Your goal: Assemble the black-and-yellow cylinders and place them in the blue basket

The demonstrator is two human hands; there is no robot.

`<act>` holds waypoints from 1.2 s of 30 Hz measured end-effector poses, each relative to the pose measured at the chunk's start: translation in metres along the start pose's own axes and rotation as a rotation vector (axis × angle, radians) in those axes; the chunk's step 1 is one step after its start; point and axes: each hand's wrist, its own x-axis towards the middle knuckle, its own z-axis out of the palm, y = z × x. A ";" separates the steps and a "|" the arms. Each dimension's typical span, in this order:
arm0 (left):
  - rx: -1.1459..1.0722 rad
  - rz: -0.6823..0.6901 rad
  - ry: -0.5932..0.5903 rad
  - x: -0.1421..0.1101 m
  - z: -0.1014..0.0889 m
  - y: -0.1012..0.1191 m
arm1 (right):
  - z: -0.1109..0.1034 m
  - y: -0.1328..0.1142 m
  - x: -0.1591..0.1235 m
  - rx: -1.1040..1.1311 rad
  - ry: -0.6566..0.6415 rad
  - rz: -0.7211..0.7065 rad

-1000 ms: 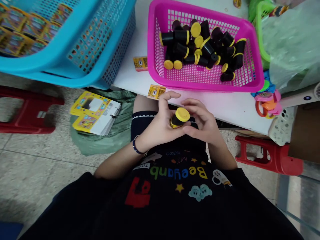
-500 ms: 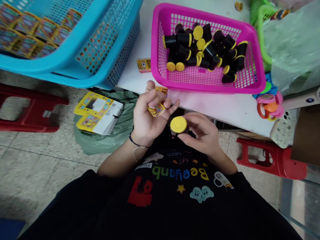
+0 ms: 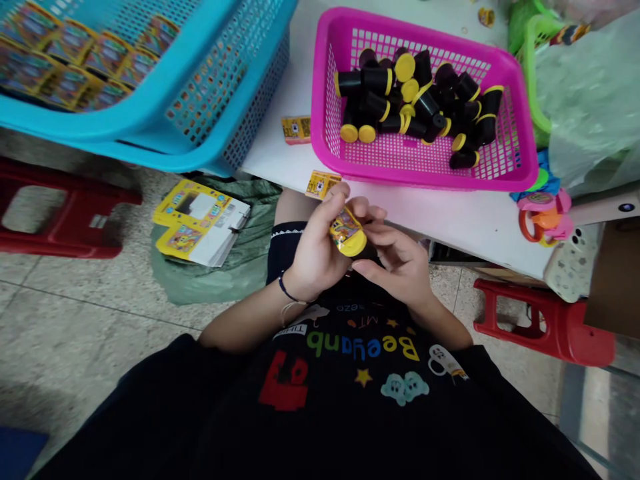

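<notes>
My left hand (image 3: 316, 257) is closed round a glossy yellow printed label (image 3: 344, 225), its fingers curled behind it. Up against the label's lower end is the yellow lid of a small black canister (image 3: 353, 245). My right hand (image 3: 400, 263) grips that canister from the right, thumb and fingertips at its side. Most of the canister's dark body is hidden by the lid and fingers. Whether the label is stuck to it, I cannot tell. Just above my left hand, another printed yellow label (image 3: 320, 185) lies at the table's front edge.
A pink basket (image 3: 425, 175) of black canisters with yellow lids stands on the white table (image 3: 395, 202). At left is a blue basket (image 3: 175, 157) with printed packets. Yellow-white printed cards (image 3: 200, 223) lie on a green bag (image 3: 185, 287). Red stools (image 3: 575, 333) flank me.
My hands have come together. The left hand moved right and its fingers curled in, bringing the label against the canister, which has tilted in my right hand.
</notes>
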 end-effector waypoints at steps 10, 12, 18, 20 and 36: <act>0.185 0.239 -0.200 -0.005 -0.013 -0.007 | -0.018 -0.013 0.003 0.061 0.041 0.002; 0.292 0.350 -0.277 -0.006 -0.024 -0.003 | -0.023 -0.015 0.003 0.076 0.029 -0.024; 0.808 0.527 -0.392 -0.009 -0.032 0.024 | -0.032 -0.016 0.001 0.034 0.002 0.000; 0.821 0.519 -0.400 -0.008 -0.028 0.030 | -0.032 -0.017 0.000 0.013 -0.001 0.013; 0.906 0.648 -0.448 -0.013 -0.019 0.041 | -0.043 -0.018 0.008 0.002 -0.136 -0.243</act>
